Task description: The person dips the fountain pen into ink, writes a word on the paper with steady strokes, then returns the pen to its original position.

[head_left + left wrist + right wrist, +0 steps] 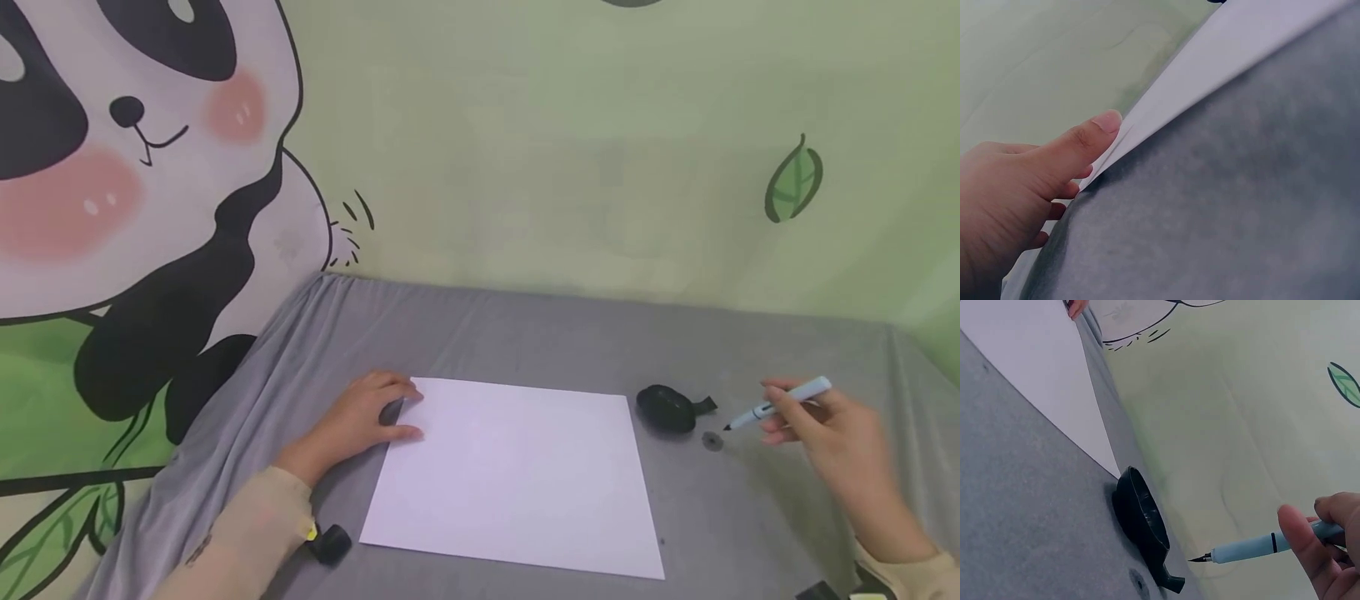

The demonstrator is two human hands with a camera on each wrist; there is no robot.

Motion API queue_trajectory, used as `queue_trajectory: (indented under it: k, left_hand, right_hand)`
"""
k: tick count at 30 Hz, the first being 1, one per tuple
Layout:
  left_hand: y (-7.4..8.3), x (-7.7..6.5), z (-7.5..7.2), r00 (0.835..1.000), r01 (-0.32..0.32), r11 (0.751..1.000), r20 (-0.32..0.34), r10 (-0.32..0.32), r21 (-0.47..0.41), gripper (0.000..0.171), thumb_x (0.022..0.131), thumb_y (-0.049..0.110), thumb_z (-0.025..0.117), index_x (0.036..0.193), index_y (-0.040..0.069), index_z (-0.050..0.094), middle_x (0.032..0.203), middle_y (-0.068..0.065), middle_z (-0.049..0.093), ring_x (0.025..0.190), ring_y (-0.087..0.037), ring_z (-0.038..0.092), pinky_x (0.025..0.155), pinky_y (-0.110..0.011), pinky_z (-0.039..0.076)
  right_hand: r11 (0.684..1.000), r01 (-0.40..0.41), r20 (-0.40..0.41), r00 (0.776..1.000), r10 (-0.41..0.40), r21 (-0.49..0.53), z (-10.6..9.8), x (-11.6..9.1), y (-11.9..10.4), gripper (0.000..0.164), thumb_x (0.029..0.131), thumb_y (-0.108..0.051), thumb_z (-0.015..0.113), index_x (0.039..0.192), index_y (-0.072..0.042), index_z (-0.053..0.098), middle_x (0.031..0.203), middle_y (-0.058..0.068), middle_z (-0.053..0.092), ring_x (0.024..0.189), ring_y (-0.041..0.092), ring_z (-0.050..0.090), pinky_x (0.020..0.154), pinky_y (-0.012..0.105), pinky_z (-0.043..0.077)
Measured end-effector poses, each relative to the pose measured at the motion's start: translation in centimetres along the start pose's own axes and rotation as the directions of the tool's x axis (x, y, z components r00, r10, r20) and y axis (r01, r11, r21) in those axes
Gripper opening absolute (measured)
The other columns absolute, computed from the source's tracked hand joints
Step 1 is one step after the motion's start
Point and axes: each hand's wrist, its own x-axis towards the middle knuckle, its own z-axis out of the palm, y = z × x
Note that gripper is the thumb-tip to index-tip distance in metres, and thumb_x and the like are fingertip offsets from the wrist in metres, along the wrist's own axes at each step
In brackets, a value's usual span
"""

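Observation:
A blank white sheet of paper (517, 479) lies flat on the grey cloth. My left hand (363, 421) rests at its upper left edge, thumb and forefinger spread apart with their tips on the sheet. In the left wrist view the thumb (1088, 137) lies over the paper's edge. My right hand (843, 437) pinches a light blue pen (795, 398) between thumb and fingers, right of the sheet. The pen's dark pointed tip (1200, 558) is bare and points left. Close to that tip sits a small black dish (666, 408) with a short stem.
A dark round stain (712, 441) marks the grey cloth (525, 329) beside the dish. Behind the cloth rises a pale green wall (525, 167) painted with a panda (172, 200) and a leaf (793, 182).

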Motion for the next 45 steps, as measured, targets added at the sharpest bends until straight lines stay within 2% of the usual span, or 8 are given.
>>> queue_trajectory:
  k: [5,9,12,16,23,34,38,45]
  left_hand:
    - [-0.2,-0.4,0.1,0.999,0.036,0.999,0.003,-0.036,-0.026,0.050,0.072,0.039,0.081,0.113,0.011,0.069,0.119,-0.010,0.064,0.115,-0.031,0.057,0.100,-0.051,0.044]
    - [-0.3,-0.5,0.0,0.999,0.054,0.998,0.011,-0.054,-0.033,0.052,0.073,0.039,0.081,0.115,0.011,0.069,0.121,-0.010,0.064,0.117,-0.031,0.056,0.101,-0.051,0.043]
    - [-0.3,-0.6,0.0,0.998,0.058,0.998,0.020,-0.058,-0.023,0.052,0.073,0.040,0.080,0.115,0.011,0.068,0.122,-0.010,0.063,0.118,-0.031,0.056,0.101,-0.052,0.043]
    - [-0.1,-0.6,-0.1,0.998,0.063,0.998,0.028,-0.063,-0.014,0.052,0.074,0.041,0.080,0.115,0.011,0.068,0.123,-0.011,0.063,0.119,-0.032,0.055,0.101,-0.053,0.042]
    - [-0.1,-0.6,-0.1,0.998,0.059,0.998,0.029,-0.059,-0.002,0.052,0.074,0.042,0.079,0.115,0.012,0.068,0.123,-0.010,0.063,0.119,-0.031,0.056,0.101,-0.053,0.042]
    - [0.1,-0.4,0.0,0.999,0.034,0.999,0.006,-0.034,0.011,0.051,0.073,0.040,0.081,0.114,0.012,0.069,0.121,-0.009,0.064,0.117,-0.030,0.057,0.100,-0.051,0.044]
    - [0.0,-0.3,0.2,1.000,0.026,1.000,0.009,-0.026,0.017,0.050,0.074,0.041,0.080,0.113,0.011,0.069,0.120,-0.009,0.065,0.116,-0.030,0.057,0.100,-0.050,0.044]
    - [0.1,-0.2,0.1,0.998,0.054,0.999,0.029,-0.054,0.008,0.050,0.074,0.040,0.080,0.114,0.012,0.069,0.122,-0.009,0.064,0.118,-0.031,0.056,0.101,-0.051,0.043]
  right_hand:
    - [0.997,-0.006,0.033,0.999,0.009,-0.082,0.3,0.5,-0.5,0.010,0.095,-0.019,0.061,0.103,-0.020,0.068,0.070,-0.028,0.065,0.052,0.002,0.064,0.055,0.015,0.052]
    - [0.995,0.004,0.047,0.999,0.001,-0.101,0.5,1.0,-0.8,0.011,0.095,-0.021,0.061,0.103,-0.020,0.069,0.075,-0.033,0.064,0.054,0.002,0.063,0.057,0.013,0.051]
    - [0.999,0.021,0.053,0.998,-0.019,-0.040,0.9,1.4,-0.8,0.013,0.095,-0.018,0.061,0.097,-0.029,0.067,0.076,-0.032,0.065,0.057,-0.002,0.064,0.057,0.014,0.052]
    - [0.992,0.019,0.084,0.996,-0.030,0.125,1.8,1.7,-0.5,0.019,0.095,-0.011,0.059,0.096,-0.029,0.067,0.079,-0.024,0.069,0.065,-0.003,0.068,0.059,0.016,0.055]
    - [0.902,-0.047,0.121,0.993,-0.005,0.429,3.3,1.4,0.8,0.019,0.095,-0.005,0.058,0.095,-0.018,0.071,0.081,-0.011,0.074,0.067,0.004,0.071,0.062,0.019,0.056]
    - [0.882,-0.099,0.107,0.993,0.056,0.461,4.3,0.5,2.7,0.016,0.095,-0.010,0.058,0.096,-0.018,0.072,0.085,-0.011,0.074,0.070,0.004,0.072,0.067,0.018,0.056]
    - [0.850,-0.112,0.113,0.992,0.063,0.515,4.5,0.3,3.3,0.016,0.094,-0.008,0.059,0.095,-0.017,0.072,0.087,-0.008,0.074,0.072,0.005,0.072,0.067,0.020,0.056]
    - [0.758,-0.161,0.156,0.985,0.079,0.632,4.9,0.5,3.8,0.019,0.087,0.006,0.063,0.090,-0.010,0.073,0.084,0.000,0.075,0.075,0.010,0.073,0.069,0.022,0.056]
